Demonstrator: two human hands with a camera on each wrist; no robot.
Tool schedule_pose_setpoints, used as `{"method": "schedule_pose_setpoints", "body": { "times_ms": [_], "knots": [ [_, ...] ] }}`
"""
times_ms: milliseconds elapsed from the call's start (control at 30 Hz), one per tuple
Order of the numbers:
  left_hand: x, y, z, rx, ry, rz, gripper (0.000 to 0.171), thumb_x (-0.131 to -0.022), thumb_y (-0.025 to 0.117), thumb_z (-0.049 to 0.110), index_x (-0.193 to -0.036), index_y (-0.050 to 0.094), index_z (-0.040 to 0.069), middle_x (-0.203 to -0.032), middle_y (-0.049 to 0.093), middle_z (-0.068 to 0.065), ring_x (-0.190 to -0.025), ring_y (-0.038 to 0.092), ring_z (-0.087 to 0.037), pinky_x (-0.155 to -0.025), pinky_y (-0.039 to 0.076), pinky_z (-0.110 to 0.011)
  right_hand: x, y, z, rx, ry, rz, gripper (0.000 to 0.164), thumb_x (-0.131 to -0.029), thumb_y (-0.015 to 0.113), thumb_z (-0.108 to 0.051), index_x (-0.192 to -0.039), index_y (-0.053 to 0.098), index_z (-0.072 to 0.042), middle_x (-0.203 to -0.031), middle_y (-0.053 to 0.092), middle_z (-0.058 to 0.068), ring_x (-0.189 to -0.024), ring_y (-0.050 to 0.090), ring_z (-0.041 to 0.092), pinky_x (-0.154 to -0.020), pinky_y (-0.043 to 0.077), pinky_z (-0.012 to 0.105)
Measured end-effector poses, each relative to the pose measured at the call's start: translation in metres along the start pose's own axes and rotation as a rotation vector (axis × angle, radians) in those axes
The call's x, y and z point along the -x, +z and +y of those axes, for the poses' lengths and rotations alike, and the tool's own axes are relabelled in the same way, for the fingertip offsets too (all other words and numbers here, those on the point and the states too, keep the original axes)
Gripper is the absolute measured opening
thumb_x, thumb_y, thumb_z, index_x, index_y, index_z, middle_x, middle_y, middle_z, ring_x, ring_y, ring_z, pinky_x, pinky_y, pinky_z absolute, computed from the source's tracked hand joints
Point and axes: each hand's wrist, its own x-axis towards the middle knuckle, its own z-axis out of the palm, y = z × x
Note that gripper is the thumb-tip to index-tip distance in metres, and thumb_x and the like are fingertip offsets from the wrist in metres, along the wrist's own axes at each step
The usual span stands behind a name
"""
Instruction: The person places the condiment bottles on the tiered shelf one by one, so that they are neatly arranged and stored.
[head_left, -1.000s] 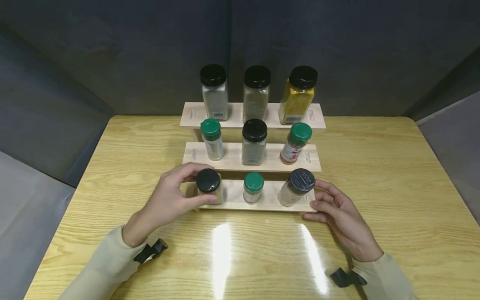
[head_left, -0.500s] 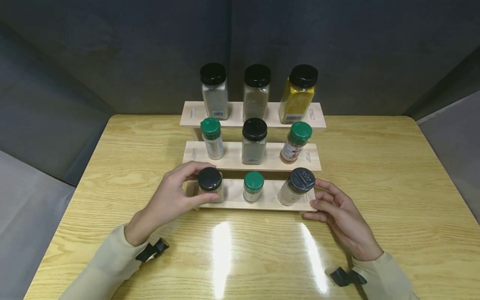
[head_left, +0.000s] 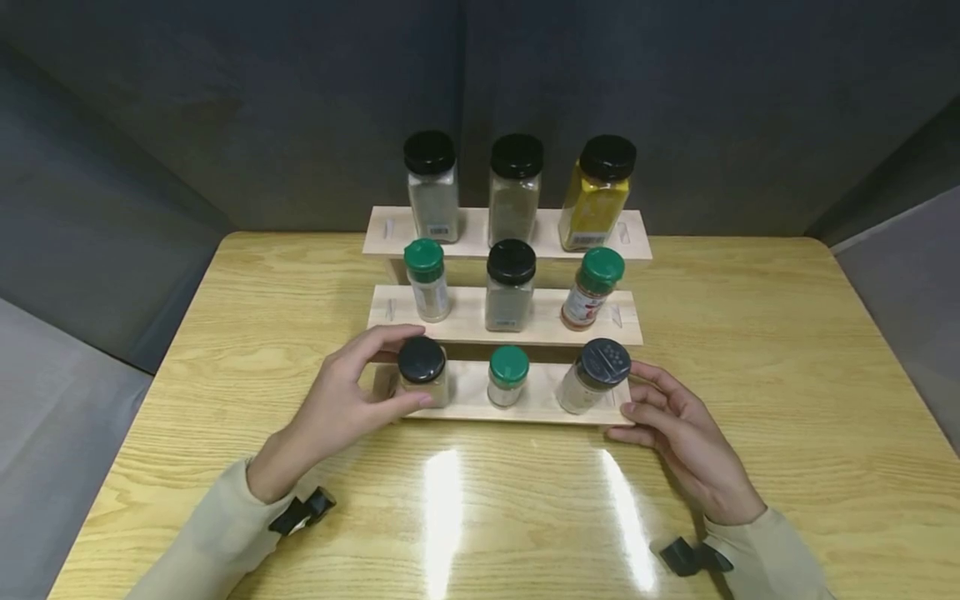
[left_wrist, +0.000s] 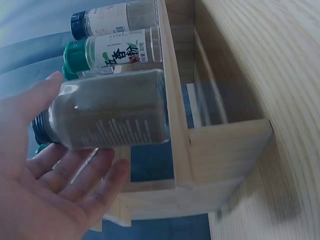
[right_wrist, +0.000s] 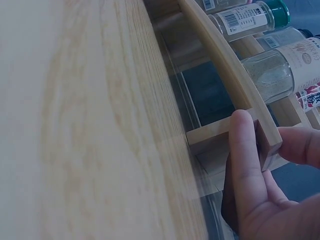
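Observation:
A three-tier wooden spice rack (head_left: 465,408) carries rows of spice jars. My left hand (head_left: 341,396) curves around a square glass jar (left_wrist: 112,112) with a black lid and brownish powder, at the left end of the lowest shelf. In the left wrist view its fingers (left_wrist: 107,180) lie loosely extended, apart from the glass, and the thumb is near the jar's neck. My right hand (head_left: 686,437) holds the right end of that shelf between thumb and fingers, beside a shaker jar (head_left: 596,375) with a dark perforated lid.
A small green-lidded jar (head_left: 507,375) stands mid-shelf. On the middle tier, a black-lidded jar (head_left: 511,287) stands between two green-lidded ones. Three tall black-lidded jars, one a yellow-filled jar (head_left: 596,200), line the top. Dark cloth (head_left: 300,108) hangs behind the wooden table (head_left: 750,333).
The black-lidded jar at the left shifted slightly right along the lowest shelf. My left thumb has since drawn back a little from its front. My right hand stays put.

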Motion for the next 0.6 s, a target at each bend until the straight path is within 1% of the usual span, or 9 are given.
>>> {"method": "schedule_pose_setpoints", "body": {
  "times_ms": [133,167,267,367,433,533,600],
  "knots": [
    [0.007,-0.006,-0.004,0.022,0.029,0.033,0.072,-0.077,0.096,-0.005,-0.142,0.067,0.006,-0.131,0.073,-0.005,-0.119,0.068,-0.021,-0.101,0.061,-0.037,-0.001,0.000,0.002,0.002,0.003,0.000,0.046,-0.107,0.056,0.012,-0.146,0.049,-0.010,-0.112,0.067,0.009,-0.099,0.069,0.017,-0.092,0.067,0.047],
    [0.009,-0.008,-0.006,0.029,0.043,0.045,0.071,-0.077,0.095,-0.006,-0.141,0.068,0.006,-0.132,0.073,-0.006,-0.119,0.068,-0.022,-0.101,0.061,-0.036,-0.001,0.000,0.002,0.004,0.004,0.000,0.046,-0.106,0.056,0.012,-0.146,0.049,-0.011,-0.112,0.066,0.009,-0.099,0.068,0.017,-0.092,0.067,0.046],
    [0.017,-0.013,-0.010,0.051,0.057,0.080,0.065,-0.079,0.093,-0.007,-0.138,0.070,0.005,-0.132,0.073,-0.009,-0.120,0.068,-0.022,-0.103,0.059,-0.033,-0.002,-0.001,0.003,0.000,0.015,-0.001,0.047,-0.106,0.056,0.012,-0.147,0.050,-0.011,-0.112,0.065,0.009,-0.099,0.068,0.017,-0.093,0.067,0.046],
    [0.026,-0.020,-0.012,0.072,0.045,0.113,0.055,-0.084,0.089,-0.009,-0.135,0.071,0.001,-0.131,0.073,-0.012,-0.120,0.068,-0.021,-0.103,0.058,-0.031,0.000,-0.001,0.004,0.001,0.036,0.004,0.047,-0.107,0.057,0.010,-0.147,0.051,-0.013,-0.112,0.064,0.010,-0.098,0.069,0.018,-0.093,0.067,0.045],
    [0.030,-0.026,-0.013,0.077,0.034,0.142,0.049,-0.086,0.085,-0.012,-0.133,0.071,-0.002,-0.130,0.073,-0.014,-0.119,0.069,-0.020,-0.103,0.058,-0.030,0.002,-0.003,0.005,-0.018,0.058,0.013,0.042,-0.109,0.057,0.007,-0.145,0.055,-0.015,-0.113,0.063,0.009,-0.099,0.069,0.019,-0.094,0.067,0.045],
    [0.035,-0.036,-0.014,0.081,0.020,0.201,0.044,-0.088,0.077,-0.018,-0.130,0.072,-0.006,-0.127,0.074,-0.015,-0.116,0.070,-0.019,-0.101,0.058,-0.028,0.005,-0.006,0.003,-0.050,0.096,0.032,0.034,-0.112,0.058,0.000,-0.141,0.062,-0.018,-0.117,0.066,0.009,-0.102,0.071,0.021,-0.094,0.066,0.043],
    [0.036,-0.043,-0.015,0.066,0.016,0.247,0.041,-0.089,0.073,-0.021,-0.128,0.072,-0.008,-0.125,0.075,-0.014,-0.113,0.071,-0.019,-0.099,0.059,-0.027,0.007,-0.011,0.000,-0.073,0.115,0.043,0.030,-0.114,0.056,-0.004,-0.140,0.065,-0.017,-0.120,0.068,0.009,-0.103,0.072,0.021,-0.094,0.067,0.042]
  ]
}}
